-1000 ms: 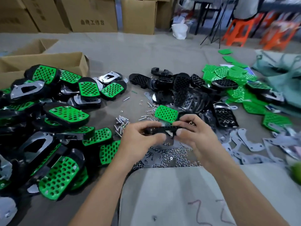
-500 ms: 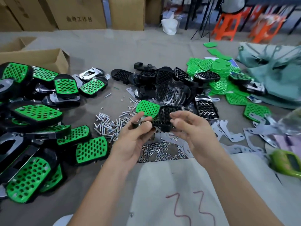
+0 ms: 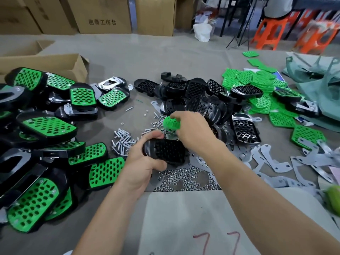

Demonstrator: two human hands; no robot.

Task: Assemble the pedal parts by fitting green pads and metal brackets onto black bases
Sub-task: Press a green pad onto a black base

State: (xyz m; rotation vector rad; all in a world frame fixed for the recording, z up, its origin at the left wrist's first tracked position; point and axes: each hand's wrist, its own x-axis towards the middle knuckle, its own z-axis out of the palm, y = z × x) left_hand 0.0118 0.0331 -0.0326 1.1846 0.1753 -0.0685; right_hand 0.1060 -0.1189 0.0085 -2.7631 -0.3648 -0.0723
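Note:
My left hand (image 3: 142,162) grips a black perforated pedal base (image 3: 166,150) by its left end, holding it over the floor in the middle of the view. Just above it, my right hand (image 3: 193,129) grips a green perforated pad (image 3: 171,123), bent in my fingers. Loose black bases (image 3: 200,105) are heaped behind my hands. Green pads (image 3: 257,80) lie piled at the right. Flat metal brackets (image 3: 274,162) are scattered at the lower right.
Finished green-and-black pedals (image 3: 47,127) fill the left side beside an open cardboard box (image 3: 46,61). Screws (image 3: 122,138) and nuts (image 3: 185,179) lie under my hands. A grey board (image 3: 202,218) covers my lap. Cartons and orange stools (image 3: 270,34) stand at the back.
My right hand let go of the black base and picked up the green pad that lay behind it. My left hand now holds the base alone, flatter and lower.

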